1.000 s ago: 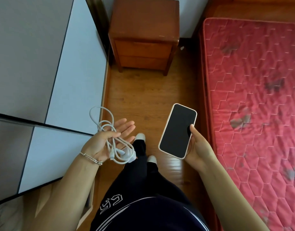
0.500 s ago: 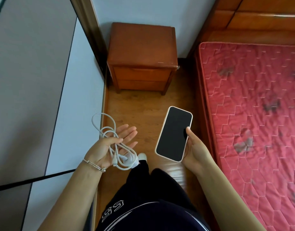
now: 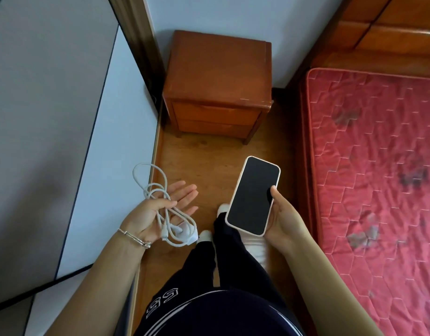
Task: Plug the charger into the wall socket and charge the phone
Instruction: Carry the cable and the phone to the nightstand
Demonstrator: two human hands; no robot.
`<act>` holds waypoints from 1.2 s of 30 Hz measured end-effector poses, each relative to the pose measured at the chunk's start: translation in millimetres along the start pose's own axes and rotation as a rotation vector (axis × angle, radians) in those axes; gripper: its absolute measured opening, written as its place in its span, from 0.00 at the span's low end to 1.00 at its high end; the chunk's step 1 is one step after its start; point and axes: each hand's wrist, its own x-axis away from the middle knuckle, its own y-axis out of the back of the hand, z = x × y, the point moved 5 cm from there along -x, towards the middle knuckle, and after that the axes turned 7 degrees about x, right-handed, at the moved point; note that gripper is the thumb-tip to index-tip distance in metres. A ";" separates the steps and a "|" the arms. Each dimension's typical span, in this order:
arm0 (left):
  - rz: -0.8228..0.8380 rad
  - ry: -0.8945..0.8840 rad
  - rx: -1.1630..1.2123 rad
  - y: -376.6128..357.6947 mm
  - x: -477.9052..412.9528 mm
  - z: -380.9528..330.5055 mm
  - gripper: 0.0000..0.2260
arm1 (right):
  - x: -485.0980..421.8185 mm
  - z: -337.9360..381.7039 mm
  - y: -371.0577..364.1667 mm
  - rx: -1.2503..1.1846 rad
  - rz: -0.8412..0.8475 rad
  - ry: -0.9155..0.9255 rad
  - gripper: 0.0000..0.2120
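My left hand (image 3: 158, 212) is palm up with a white charger (image 3: 184, 235) and its coiled white cable (image 3: 155, 187) lying on it, the thumb pressing the cable while the fingers stay spread. A loop of cable hangs out past the hand to the upper left. My right hand (image 3: 281, 221) grips a phone (image 3: 254, 195) in a pale case, its dark screen facing up. The two hands are apart, above the wooden floor. No wall socket is visible.
A wooden bedside cabinet (image 3: 218, 86) stands ahead against the white wall. A bed with a red quilted mattress (image 3: 379, 178) fills the right side. A grey and white wardrobe panel (image 3: 63, 117) runs along the left. My legs and white socks are below on the narrow floor strip (image 3: 204, 154).
The view has tilted up and moved forward, so the cabinet and wall look nearer. Both hands keep the same hold on cable and phone.
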 end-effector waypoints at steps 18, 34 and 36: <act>-0.049 -0.082 0.072 -82.8 -91.9 -43.9 0.21 | -70.1 132.8 -15.7 0.089 0.032 -0.054 0.21; -0.018 -0.113 0.097 -116.8 -163.0 -155.5 0.21 | -136.6 217.0 -72.7 0.011 0.032 0.003 0.18; -0.007 -0.114 0.108 -121.0 -169.9 -173.8 0.20 | -144.2 226.9 -85.6 0.015 0.032 0.007 0.18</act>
